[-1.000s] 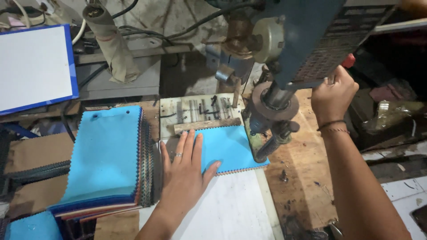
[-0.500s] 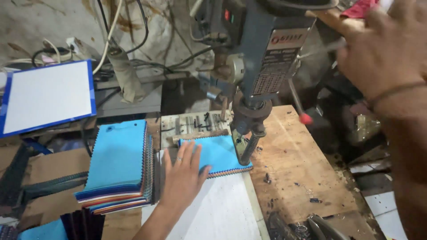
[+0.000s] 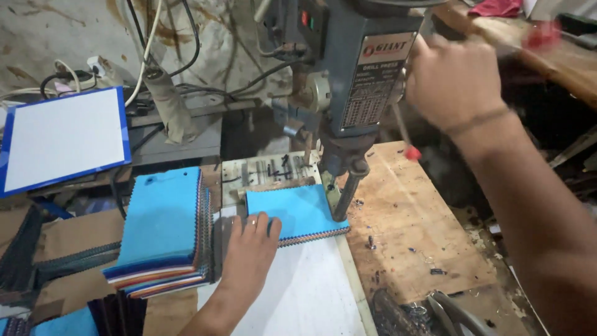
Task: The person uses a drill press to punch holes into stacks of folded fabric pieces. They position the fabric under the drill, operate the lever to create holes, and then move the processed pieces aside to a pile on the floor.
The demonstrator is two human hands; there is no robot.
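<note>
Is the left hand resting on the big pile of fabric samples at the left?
No, the left hand presses the small blue stack under the drill press.

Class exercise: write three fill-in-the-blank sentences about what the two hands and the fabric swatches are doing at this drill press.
The left hand presses flat on a small stack of ____ fabric swatches.
The right hand is raised beside the drill ____.
A taller swatch pile lies to the ____ of the left hand.
Missing words: blue; press; left
</note>
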